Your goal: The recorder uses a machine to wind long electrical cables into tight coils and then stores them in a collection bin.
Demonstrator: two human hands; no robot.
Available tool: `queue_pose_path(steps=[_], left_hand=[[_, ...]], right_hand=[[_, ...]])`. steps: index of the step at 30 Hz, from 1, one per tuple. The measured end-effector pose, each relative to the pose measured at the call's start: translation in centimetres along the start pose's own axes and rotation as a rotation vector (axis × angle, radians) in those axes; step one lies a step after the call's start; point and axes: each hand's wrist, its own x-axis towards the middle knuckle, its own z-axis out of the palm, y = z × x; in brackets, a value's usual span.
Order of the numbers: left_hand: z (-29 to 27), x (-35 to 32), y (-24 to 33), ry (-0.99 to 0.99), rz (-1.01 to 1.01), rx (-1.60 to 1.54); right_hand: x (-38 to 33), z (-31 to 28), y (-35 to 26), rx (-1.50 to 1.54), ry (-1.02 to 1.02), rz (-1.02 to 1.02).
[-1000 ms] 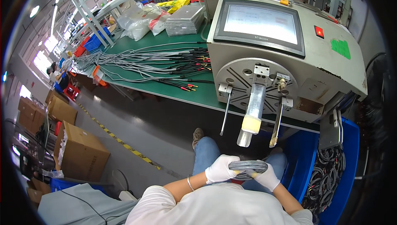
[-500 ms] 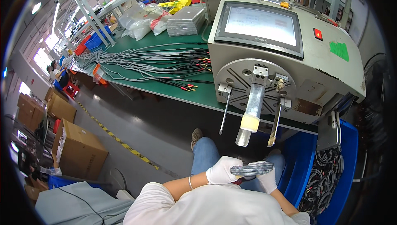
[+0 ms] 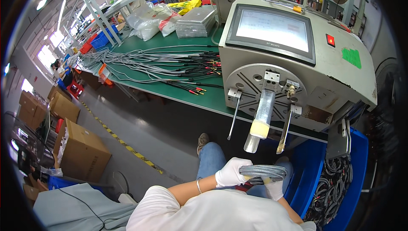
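Left grip [image 3: 231, 172]: pinching one end of the flat grey coiled cable bundle [image 3: 263, 172].
Right grip [image 3: 274, 187]: clasping the bundle's other end, beneath the winding machine's clear tube [image 3: 260, 120].

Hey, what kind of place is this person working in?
Most likely a cable assembly factory: a grey winding machine with a touchscreen, loose grey wires spread over a long green workbench, and a blue bin of coiled black cables. Gloved hands hold a grey cable coil.

White cloth gloves cover the left hand [image 3: 231, 172] and right hand [image 3: 274, 187], gripping a grey braided cable coil [image 3: 263, 173] — matt, ribbed. The winding machine [image 3: 297, 57] wears chipped beige painted metal, a glossy screen [image 3: 272, 30] and bare steel prongs [image 3: 235, 114].
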Motion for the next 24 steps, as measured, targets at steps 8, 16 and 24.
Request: queue_pose_path(steps=[8,16,24], left_hand=[[-0.7,-0.2,-0.4,0.019,-0.159,-0.223],[-1.0,-0.2,-0.2,0.104,-0.323,-0.619],[-1.9,-0.7,-2.3,0.085,-0.234,-0.867]], right_hand=[[0.7,2.3,-5.7,0.572,0.003,0.325],[1.7,1.0,-6.4,0.741,-0.565,0.256],[3.7,1.8,-7.8,0.752,-0.989,0.073]])
